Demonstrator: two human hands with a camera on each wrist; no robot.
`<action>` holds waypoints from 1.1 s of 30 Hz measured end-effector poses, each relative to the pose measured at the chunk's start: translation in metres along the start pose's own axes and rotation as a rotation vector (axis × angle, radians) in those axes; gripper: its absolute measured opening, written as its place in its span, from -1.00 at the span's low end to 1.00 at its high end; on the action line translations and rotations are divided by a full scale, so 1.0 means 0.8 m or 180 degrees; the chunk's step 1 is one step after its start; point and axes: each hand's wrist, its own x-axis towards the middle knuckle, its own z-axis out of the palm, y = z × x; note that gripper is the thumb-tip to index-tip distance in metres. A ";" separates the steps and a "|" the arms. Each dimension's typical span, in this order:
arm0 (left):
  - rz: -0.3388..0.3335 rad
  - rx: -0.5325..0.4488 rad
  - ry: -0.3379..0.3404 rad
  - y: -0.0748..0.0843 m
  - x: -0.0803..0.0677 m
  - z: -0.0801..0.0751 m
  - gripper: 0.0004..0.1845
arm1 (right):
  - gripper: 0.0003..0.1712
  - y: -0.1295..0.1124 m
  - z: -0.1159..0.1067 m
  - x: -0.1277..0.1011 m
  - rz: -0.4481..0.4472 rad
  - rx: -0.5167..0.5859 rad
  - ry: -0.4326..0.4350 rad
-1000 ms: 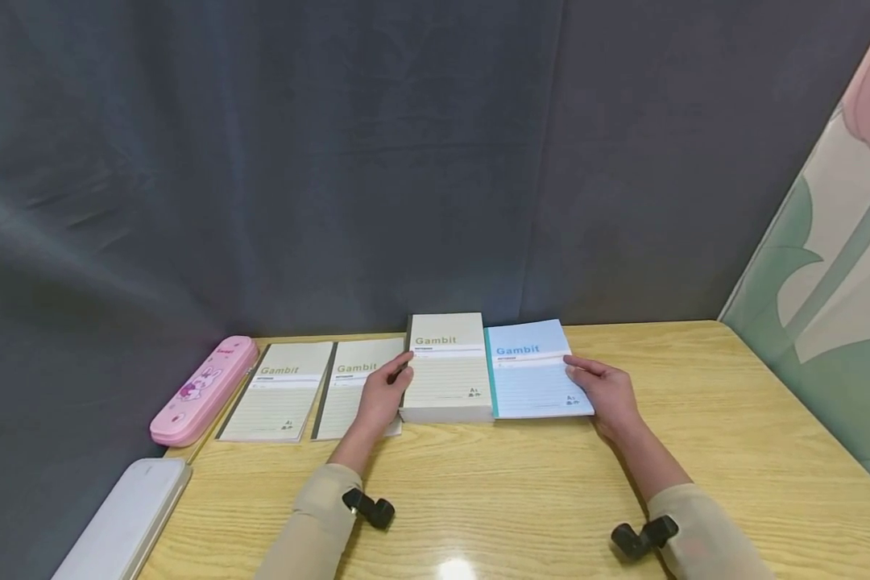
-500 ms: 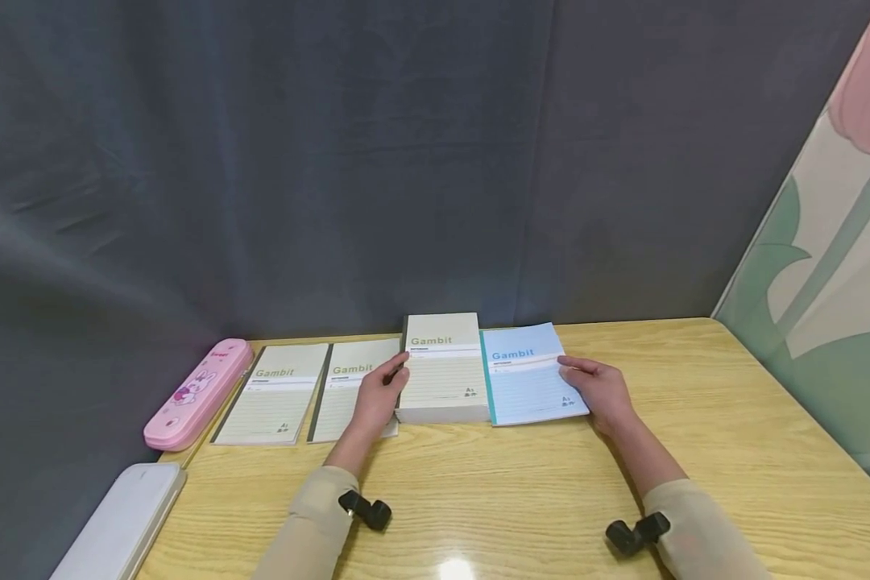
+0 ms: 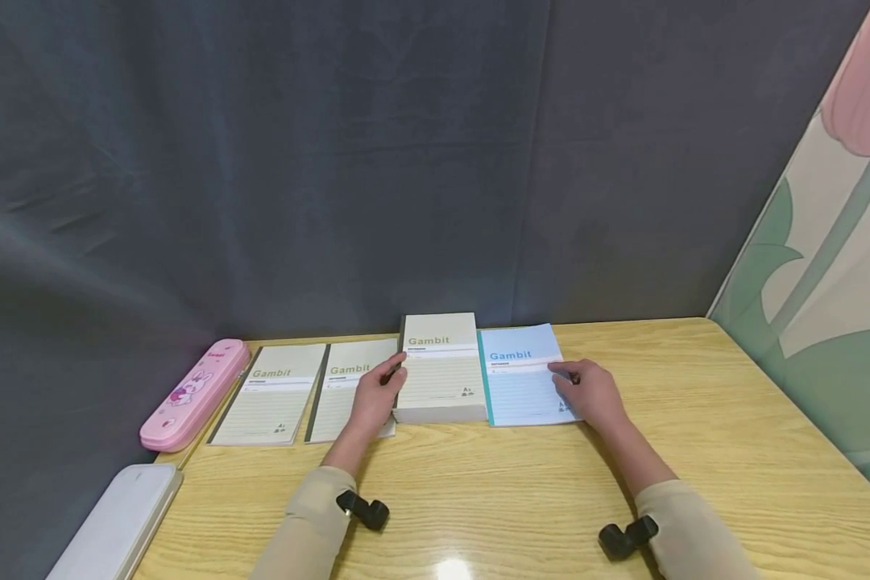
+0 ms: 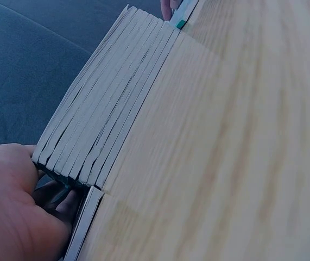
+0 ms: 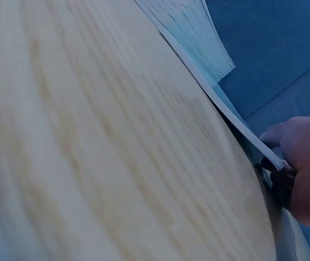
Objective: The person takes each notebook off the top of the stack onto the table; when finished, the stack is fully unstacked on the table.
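- The table (image 3: 696,451) was pale yellow wood with fine streaked grain and a white glare spot at its near edge.
- On the table, the stack of notebooks (image 3: 441,379) had a cream, faintly ruled top cover with olive "Gambit" lettering and a white band.
- Right of the stack, the blue notebook (image 3: 518,379) was light blue, ruled, with a teal spine and blue lettering.
- Left of the stack, two flat notebooks (image 3: 271,395) were cream with dark grey spines.
- Further left of the stack, the pencil case (image 3: 192,395) was pink with a white rabbit print.
- Nearer than the pencil case, a plain white case (image 3: 119,519).
- Behind the table hung a dark grey-blue curtain (image 3: 333,161).
- Right of the table, a panel (image 3: 826,282) showed a pink tulip and green leaves on cream.
- Both sleeves (image 3: 304,524) were beige.
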 end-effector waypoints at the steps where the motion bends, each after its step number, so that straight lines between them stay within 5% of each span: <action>1: 0.0005 -0.0007 -0.0003 0.000 0.000 0.000 -0.60 | -0.68 0.000 0.000 -0.001 -0.0064 -0.0074 0.0003; 11: 0.0031 -0.0083 -0.0015 0.000 0.002 0.000 -0.60 | -0.70 0.002 0.002 -0.001 -0.0032 -0.0250 0.0018; 27: -0.0023 -0.0115 -0.0045 -0.001 -0.001 -0.002 -0.60 | -0.75 -0.009 0.004 0.007 -0.0283 0.0041 0.0427; 33: -0.0033 -0.0068 -0.0002 0.002 0.000 0.000 -0.60 | -0.73 -0.024 0.015 0.011 -0.0314 0.0252 0.0365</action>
